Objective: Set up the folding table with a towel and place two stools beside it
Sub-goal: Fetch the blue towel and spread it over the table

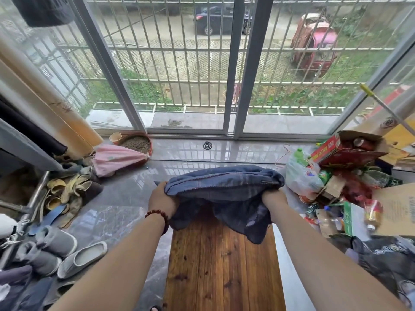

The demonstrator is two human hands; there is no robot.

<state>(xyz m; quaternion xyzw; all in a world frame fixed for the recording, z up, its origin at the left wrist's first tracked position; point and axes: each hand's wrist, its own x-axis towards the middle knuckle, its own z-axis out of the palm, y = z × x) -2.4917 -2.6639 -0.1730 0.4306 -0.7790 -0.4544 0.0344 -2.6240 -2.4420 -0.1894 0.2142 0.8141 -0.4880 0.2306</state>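
A wooden folding table with a brown plank top stands in front of me, reaching toward the window. A dark blue towel is bunched over its far end, part of it hanging down onto the planks. My left hand, with a bead bracelet on the wrist, grips the towel's left edge. My right hand grips its right edge. No stools are in view.
Slippers and shoes lie piled on the floor to the left, with a pink folded umbrella and a dish of sand behind. Boxes, bottles and bags crowd the right. A barred window closes the far side.
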